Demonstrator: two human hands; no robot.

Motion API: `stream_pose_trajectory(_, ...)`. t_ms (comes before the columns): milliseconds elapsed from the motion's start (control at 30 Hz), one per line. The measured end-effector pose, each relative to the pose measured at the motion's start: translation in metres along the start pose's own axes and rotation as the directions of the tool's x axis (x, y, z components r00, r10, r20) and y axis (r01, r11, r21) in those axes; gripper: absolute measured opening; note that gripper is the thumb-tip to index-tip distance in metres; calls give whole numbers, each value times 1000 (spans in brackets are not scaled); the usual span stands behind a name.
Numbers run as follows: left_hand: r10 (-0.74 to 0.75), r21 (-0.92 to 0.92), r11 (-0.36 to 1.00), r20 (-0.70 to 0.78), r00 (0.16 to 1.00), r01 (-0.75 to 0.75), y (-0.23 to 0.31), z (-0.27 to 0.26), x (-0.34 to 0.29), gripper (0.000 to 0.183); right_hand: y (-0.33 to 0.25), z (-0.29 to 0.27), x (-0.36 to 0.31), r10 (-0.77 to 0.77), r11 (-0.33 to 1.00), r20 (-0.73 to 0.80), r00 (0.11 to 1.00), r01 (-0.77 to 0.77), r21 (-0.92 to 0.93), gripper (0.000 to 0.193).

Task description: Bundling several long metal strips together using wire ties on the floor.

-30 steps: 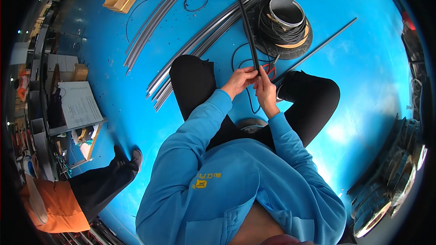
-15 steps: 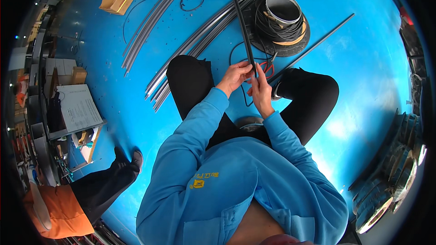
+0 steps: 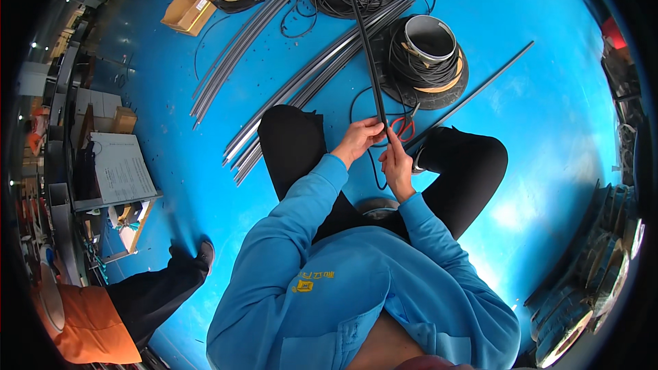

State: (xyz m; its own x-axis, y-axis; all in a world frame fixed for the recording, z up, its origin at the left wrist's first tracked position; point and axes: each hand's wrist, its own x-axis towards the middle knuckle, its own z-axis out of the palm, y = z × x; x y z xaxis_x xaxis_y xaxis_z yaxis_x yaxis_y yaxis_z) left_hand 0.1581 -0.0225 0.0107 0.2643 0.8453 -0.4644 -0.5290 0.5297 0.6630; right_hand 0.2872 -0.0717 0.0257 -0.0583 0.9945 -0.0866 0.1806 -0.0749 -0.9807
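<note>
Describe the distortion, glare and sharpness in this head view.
Head view: strong fisheye, so the grey strips bow and the rim goes black; glare patch on the blue floor at right; both hands, left hand and right hand, look sharp.

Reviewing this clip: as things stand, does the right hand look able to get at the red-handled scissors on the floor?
Probably yes. The scissors lie on the blue floor just beyond the right hand, nothing between, though that hand now grips the black strip.
</note>
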Motion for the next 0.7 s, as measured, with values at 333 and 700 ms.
stream_pose_trajectory(333, 33, -13, 999, -5, 999, -33, 0, 0, 0, 18, -11, 7, 3, 12, 999, -26, 1000, -13, -45, 42)
stream_pose_trajectory(700, 12, -11, 1000, 10, 1000, -12, -2, -1, 1, 19, -8, 2, 3, -49, 998, -23, 999, 48, -35, 39)
